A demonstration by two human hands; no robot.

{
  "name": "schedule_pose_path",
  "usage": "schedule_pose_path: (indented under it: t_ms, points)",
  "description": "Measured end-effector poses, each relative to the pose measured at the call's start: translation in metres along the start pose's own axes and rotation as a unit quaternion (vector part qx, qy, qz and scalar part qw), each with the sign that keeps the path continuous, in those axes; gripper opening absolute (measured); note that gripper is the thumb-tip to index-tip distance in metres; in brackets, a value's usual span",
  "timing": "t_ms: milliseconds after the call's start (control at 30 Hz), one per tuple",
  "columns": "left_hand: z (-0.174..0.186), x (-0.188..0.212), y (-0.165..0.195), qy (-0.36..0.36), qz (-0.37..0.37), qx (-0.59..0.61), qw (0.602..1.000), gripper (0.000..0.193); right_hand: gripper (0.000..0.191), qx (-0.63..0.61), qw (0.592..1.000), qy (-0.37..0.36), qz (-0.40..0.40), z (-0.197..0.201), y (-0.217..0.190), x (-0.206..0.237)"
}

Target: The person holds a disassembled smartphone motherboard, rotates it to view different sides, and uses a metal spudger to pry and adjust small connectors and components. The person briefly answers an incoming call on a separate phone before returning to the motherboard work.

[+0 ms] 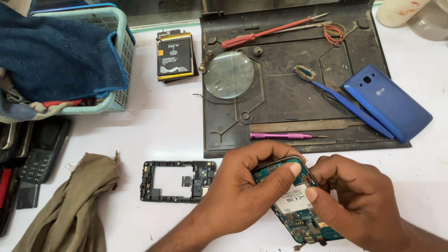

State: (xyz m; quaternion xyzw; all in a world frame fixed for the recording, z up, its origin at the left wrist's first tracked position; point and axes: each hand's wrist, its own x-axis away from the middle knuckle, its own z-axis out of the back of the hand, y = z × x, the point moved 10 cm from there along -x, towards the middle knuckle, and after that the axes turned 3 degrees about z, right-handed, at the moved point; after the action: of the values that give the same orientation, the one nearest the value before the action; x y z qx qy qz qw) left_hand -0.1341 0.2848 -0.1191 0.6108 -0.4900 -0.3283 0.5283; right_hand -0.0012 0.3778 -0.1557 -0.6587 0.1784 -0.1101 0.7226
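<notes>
Down near the table's front edge, both hands' fingers [293, 170] grip the opened phone [298, 205].

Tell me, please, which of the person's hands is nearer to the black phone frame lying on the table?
The left. The left hand lies just right of the black phone frame, gripping the opened phone; the right hand is farther right, beyond the phone.

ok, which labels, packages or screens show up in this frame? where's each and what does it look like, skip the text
Battery label: on the flat battery left of the black work mat; rectangular, black with gold edges and light print.
Board sticker: on the opened phone held between left hand and right hand; white rectangle, dark marks.
Keypad phone screen: far left edge of table; small dark rectangle, unlit.
Blue back cover: right side of mat; small silver logo.
</notes>
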Motion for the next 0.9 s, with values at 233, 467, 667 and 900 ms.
schedule_pose_path:
  t_ms: [233, 467, 667, 900]
  points:
    - [0.005, -0.002, -0.01, 0.031, 0.025, -0.005, 0.999, 0.02, 0.014, -0.039, 0.992, 0.014, -0.117, 0.006, 0.041, 0.01]
    - [0.023, -0.006, -0.026, 0.09, -0.005, -0.004, 0.996, 0.019, 0.031, -0.177, 0.964, 0.035, -0.198, 0.011, 0.081, 0.015]
    - [0.04, 0.0, -0.027, 0.118, -0.033, -0.018, 0.992, 0.02, 0.037, -0.23, 0.956, 0.025, -0.178, 0.008, 0.081, 0.016]
    - [0.029, 0.006, -0.016, 0.121, -0.035, -0.017, 0.992, 0.02, 0.024, -0.086, 0.991, -0.028, -0.098, -0.002, 0.058, 0.012]
